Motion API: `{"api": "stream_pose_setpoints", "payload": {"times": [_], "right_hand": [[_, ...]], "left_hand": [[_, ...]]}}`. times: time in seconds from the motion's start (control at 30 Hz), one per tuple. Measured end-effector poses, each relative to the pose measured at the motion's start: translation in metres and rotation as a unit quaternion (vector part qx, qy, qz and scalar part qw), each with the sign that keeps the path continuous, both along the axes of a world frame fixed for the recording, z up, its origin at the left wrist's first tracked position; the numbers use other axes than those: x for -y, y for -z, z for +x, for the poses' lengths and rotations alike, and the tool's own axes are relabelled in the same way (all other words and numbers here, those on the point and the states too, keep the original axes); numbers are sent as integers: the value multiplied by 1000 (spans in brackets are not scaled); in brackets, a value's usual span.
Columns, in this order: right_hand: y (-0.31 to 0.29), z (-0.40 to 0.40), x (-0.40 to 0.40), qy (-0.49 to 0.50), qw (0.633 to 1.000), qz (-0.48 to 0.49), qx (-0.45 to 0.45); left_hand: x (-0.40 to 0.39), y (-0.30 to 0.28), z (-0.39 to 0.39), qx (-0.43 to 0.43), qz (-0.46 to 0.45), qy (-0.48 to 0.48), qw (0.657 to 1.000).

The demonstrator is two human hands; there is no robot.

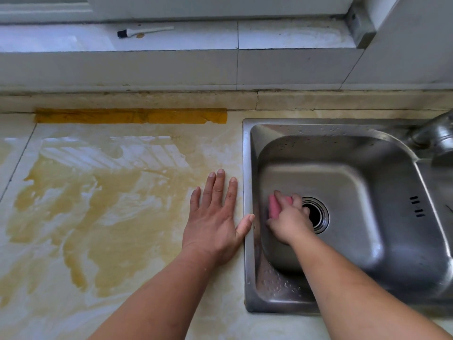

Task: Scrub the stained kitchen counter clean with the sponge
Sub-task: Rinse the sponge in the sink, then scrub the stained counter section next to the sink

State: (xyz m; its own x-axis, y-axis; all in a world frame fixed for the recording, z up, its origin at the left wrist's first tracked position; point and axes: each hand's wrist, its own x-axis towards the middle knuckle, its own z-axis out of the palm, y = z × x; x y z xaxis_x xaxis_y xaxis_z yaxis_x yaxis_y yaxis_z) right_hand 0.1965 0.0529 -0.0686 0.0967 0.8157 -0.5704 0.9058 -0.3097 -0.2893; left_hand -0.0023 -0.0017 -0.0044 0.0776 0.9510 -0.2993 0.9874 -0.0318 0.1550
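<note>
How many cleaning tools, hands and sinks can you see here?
Cleaning tools: 2, the pink sponge and the small brush on the ledge
Hands: 2, left hand, right hand
Sinks: 1, steel sink
Total: 5

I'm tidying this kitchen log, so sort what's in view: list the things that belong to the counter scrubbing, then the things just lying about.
Part of the job:
sponge, gripped by the right hand down in the sink
stained counter
left hand, flat on the counter

Just lying about:
small brush on the window ledge
yellow tape along the back edge
tap
</note>
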Motion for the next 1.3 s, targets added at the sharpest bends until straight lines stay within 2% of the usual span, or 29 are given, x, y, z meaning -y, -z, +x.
{"api": "stream_pose_setpoints", "payload": {"times": [0.23,0.4,0.53,0.7,0.83,0.93,1.03,1.13,1.3], "right_hand": [[-49,11,22,117,985,69,-103],[-99,5,38,113,977,110,-146],[-131,-19,62,52,980,134,-139],[-139,-84,113,-81,984,153,-27],[-122,-139,135,-164,973,162,21],[-105,-158,139,-161,975,149,34],[-94,-156,147,-156,973,170,-6],[-89,-146,156,-221,952,212,-23],[-78,-143,129,-292,935,199,18]], "left_hand": [[-2,-2,-4,34,-29,8,999],[-4,-22,-29,64,-59,46,995],[19,-26,-88,13,-51,10,999],[52,-18,-193,-49,-46,-63,996],[57,-12,-249,-59,-61,-74,994],[57,-7,-259,-41,-56,-61,996],[60,-1,-259,-36,-42,-55,997],[62,1,-260,-28,-39,-54,997],[62,3,-259,-40,-32,-55,997]]}}
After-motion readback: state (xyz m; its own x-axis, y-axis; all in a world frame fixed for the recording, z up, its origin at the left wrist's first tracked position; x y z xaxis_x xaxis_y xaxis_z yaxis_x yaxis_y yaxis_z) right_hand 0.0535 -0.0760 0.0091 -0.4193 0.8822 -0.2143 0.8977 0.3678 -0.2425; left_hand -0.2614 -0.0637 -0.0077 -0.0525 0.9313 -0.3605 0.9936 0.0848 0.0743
